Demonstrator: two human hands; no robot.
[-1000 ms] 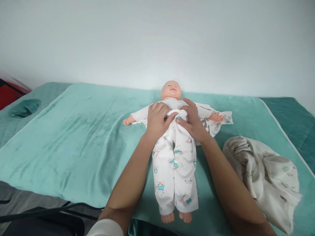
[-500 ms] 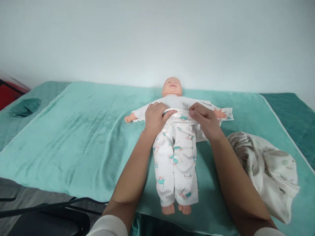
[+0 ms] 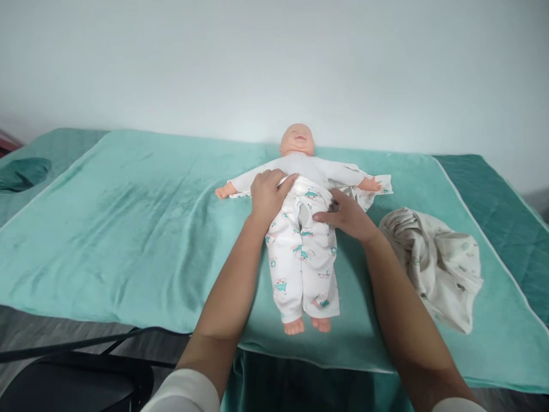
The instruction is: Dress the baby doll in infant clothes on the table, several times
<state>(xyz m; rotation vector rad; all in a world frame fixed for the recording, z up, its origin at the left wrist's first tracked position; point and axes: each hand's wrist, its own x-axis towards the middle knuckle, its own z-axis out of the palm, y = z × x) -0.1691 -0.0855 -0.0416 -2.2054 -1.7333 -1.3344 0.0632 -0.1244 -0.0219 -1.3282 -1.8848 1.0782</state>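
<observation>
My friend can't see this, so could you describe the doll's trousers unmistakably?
Along the wall stretches a green cover, and on it lies a doll. Its trousers start where the left hand touches the waistband and end above the bare feet. Prints set them apart from the plain white upper body; two legs, from the crumpled cloth and the printed cloth under one arm.

A doll point(image 3: 305, 163) lies on its back between the left fingers point(image 3: 271, 175) and the right fingers point(image 3: 326, 217), its bald head and white torso mostly beyond them, its arms spread wide to either side. White trousers point(image 3: 311, 245) with small teal and pink prints cover it from the waist down, touched by both sets of fingers, with a gap at the crotch between them. The legs lie straight on the near side of the fingers, bare feet showing below the cuffs.
</observation>
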